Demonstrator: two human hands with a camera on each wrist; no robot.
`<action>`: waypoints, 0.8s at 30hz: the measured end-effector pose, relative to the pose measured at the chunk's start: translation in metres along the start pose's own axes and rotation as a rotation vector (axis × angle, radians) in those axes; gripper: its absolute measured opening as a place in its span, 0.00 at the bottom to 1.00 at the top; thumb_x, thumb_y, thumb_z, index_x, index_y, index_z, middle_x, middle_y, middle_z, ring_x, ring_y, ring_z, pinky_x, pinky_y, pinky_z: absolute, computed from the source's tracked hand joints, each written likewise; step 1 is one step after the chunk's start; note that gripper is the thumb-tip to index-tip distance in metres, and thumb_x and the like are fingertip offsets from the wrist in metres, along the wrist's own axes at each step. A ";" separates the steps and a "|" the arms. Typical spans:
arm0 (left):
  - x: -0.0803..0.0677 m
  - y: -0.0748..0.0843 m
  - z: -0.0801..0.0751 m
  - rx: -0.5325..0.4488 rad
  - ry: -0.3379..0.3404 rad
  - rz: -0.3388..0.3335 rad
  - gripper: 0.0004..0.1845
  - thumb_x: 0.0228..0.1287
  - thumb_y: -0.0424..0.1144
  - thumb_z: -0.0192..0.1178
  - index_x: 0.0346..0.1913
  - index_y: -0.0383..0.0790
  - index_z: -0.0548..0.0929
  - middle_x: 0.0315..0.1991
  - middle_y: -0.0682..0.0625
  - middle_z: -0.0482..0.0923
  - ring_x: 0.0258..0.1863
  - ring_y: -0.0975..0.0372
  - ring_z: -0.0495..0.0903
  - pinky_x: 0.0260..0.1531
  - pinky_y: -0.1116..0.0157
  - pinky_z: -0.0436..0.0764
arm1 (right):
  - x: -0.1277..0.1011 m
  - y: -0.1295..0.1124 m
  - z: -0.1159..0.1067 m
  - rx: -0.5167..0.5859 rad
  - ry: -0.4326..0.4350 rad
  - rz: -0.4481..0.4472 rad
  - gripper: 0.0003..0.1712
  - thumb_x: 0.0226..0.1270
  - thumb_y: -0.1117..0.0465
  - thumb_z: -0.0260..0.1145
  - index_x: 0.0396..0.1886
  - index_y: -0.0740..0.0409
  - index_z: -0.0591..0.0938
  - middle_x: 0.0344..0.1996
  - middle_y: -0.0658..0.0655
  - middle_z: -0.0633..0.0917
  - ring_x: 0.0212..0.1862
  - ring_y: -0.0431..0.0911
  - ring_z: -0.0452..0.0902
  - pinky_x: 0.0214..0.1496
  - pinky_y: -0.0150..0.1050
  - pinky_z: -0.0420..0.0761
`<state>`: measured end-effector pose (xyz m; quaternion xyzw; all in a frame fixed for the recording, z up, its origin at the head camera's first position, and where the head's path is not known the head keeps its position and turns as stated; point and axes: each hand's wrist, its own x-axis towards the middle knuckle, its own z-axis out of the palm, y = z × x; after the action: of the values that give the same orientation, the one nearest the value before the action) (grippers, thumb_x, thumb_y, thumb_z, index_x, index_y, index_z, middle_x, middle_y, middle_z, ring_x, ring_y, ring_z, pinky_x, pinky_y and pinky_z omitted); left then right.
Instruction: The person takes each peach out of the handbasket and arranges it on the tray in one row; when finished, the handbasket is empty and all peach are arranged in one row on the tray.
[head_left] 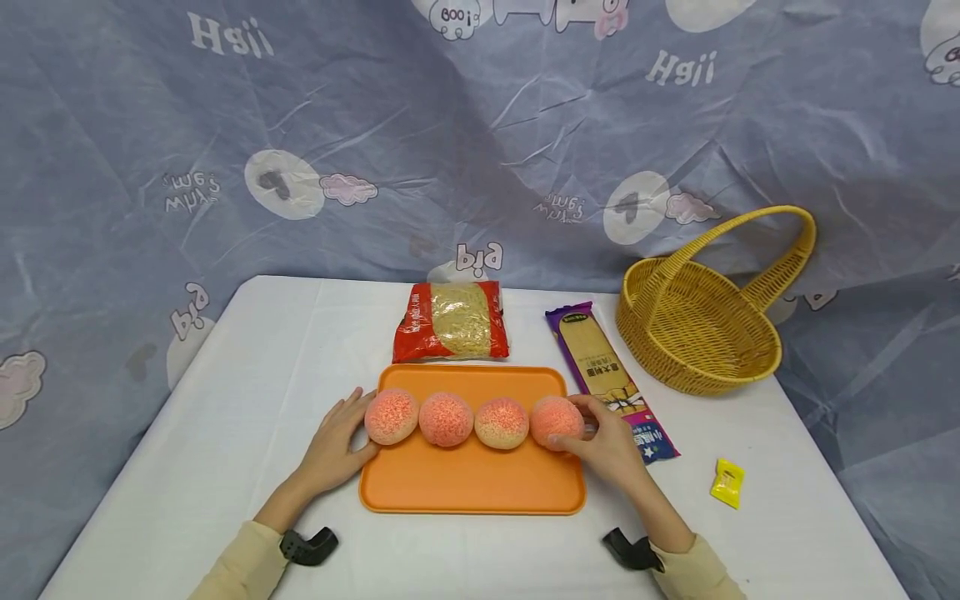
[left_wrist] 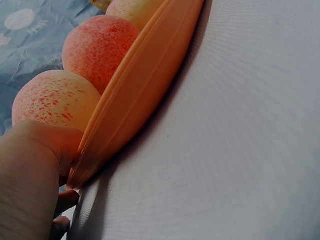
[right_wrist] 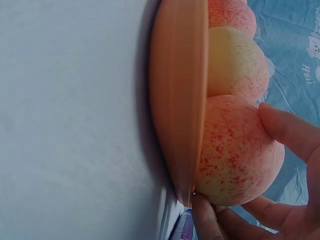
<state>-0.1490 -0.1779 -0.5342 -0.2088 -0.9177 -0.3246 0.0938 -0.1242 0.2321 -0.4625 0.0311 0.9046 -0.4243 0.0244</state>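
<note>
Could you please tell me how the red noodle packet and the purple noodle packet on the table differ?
The red noodle packet is short, wide and puffy; the purple noodle packet is long, narrow and flat. The red one lies behind the orange tray, the purple one to its right, running diagonally beside the right hand. Both have clear windows showing pale noodles, and both lie flat on the white table.

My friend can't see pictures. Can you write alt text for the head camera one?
Four round speckled pink peaches sit in a row on a flat orange plastic tray, with a left hand and a right hand touching the end ones. Behind on the white table lie two noodle packets and a woven yellow basket.
</note>
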 end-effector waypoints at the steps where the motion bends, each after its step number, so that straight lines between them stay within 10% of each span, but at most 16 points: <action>1: 0.000 0.000 0.000 0.001 0.001 0.002 0.37 0.54 0.41 0.64 0.69 0.35 0.69 0.69 0.39 0.69 0.73 0.42 0.60 0.72 0.42 0.54 | 0.000 0.000 0.001 0.003 -0.001 -0.002 0.42 0.49 0.50 0.79 0.63 0.57 0.74 0.56 0.62 0.81 0.50 0.52 0.82 0.50 0.43 0.85; 17: 0.001 0.002 0.002 -0.002 -0.007 -0.006 0.39 0.55 0.41 0.65 0.71 0.35 0.67 0.70 0.40 0.68 0.73 0.42 0.59 0.72 0.41 0.54 | -0.004 0.001 -0.001 0.016 -0.035 -0.040 0.46 0.53 0.50 0.77 0.69 0.60 0.68 0.59 0.66 0.76 0.53 0.56 0.80 0.52 0.44 0.85; 24: -0.001 0.012 -0.007 0.014 -0.023 -0.029 0.43 0.55 0.43 0.67 0.73 0.36 0.62 0.72 0.38 0.64 0.73 0.40 0.58 0.70 0.40 0.58 | -0.020 -0.006 -0.007 -0.135 0.116 -0.265 0.46 0.50 0.53 0.79 0.67 0.62 0.70 0.60 0.66 0.74 0.60 0.60 0.73 0.59 0.57 0.79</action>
<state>-0.1427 -0.1744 -0.5221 -0.1986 -0.9239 -0.3170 0.0803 -0.1046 0.2326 -0.4518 -0.0658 0.9272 -0.3595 -0.0823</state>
